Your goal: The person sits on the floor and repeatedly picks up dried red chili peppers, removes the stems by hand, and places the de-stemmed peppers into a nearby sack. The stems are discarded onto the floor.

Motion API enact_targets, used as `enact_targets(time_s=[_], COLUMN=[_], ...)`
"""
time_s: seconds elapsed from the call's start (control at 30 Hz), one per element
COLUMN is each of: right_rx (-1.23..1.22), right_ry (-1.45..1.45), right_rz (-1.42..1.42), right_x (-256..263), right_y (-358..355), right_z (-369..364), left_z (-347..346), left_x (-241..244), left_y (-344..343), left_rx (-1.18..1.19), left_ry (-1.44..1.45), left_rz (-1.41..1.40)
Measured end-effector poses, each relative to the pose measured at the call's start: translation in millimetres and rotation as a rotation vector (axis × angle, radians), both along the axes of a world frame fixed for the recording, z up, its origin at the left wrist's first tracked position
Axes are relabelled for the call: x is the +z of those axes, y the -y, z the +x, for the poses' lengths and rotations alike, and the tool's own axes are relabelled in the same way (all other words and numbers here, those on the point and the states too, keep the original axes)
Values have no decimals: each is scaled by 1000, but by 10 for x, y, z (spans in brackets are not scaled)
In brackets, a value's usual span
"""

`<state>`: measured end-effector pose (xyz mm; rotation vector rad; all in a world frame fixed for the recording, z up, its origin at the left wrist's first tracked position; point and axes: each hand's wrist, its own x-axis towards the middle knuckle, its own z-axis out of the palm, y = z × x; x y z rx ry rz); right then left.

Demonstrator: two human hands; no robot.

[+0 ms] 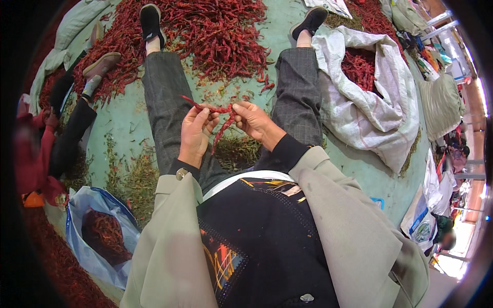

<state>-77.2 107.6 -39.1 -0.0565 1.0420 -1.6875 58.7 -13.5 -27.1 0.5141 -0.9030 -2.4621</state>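
Observation:
Between my outstretched legs, both hands are raised over the green floor (115, 127). My left hand (197, 129) pinches a long dried red chili pepper (191, 101) whose tip points up and to the left. Another dried red chili (222, 133) hangs down from the fingers of my right hand (250, 118), which grips it at its upper end. The two chilies meet or cross between the hands; the exact contact is hidden by the fingertips. Beneath them is a pile of dry chili stems (237, 152).
A big heap of dried red chilies (227, 34) spreads beyond my feet. On the right stands a white woven sack (369, 119) with chilies inside; a blue-and-white bag (102, 200) of chilies is at lower left. Another person's leg (73, 134) stretches out at left, near scattered stems (140, 183).

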Motion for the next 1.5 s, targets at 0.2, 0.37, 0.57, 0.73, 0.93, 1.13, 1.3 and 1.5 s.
enact_targets(time_s=[0.2,0.37,0.57,0.73,0.93,1.13,1.3,1.5], right_rx=[25,124,237,367,232,196,157,114], right_ry=[-153,-487,-533,-147,-187,-430,-437,43], right_rz=[96,188,116,-34,154,205,175,101], right_x=[-132,-197,-243,-373,-334,-372,-386,-391], right_y=[-8,50,145,34,226,336,337,254], right_z=[-198,-305,-323,-348,-482,-335,-246,-206], left_z=[-42,-175,-435,-373,-423,-408,-378,-358], left_x=[-220,70,-226,-365,-448,-617,-644,-535], left_y=[159,308,135,253,324,300,295,251], left_rx=[47,171,-513,-584,-417,-380,-387,-370], left_ry=[179,514,668,486,455,424,462,351], left_rz=[-247,-1513,-1108,-1401,-545,-531,-621,-776])
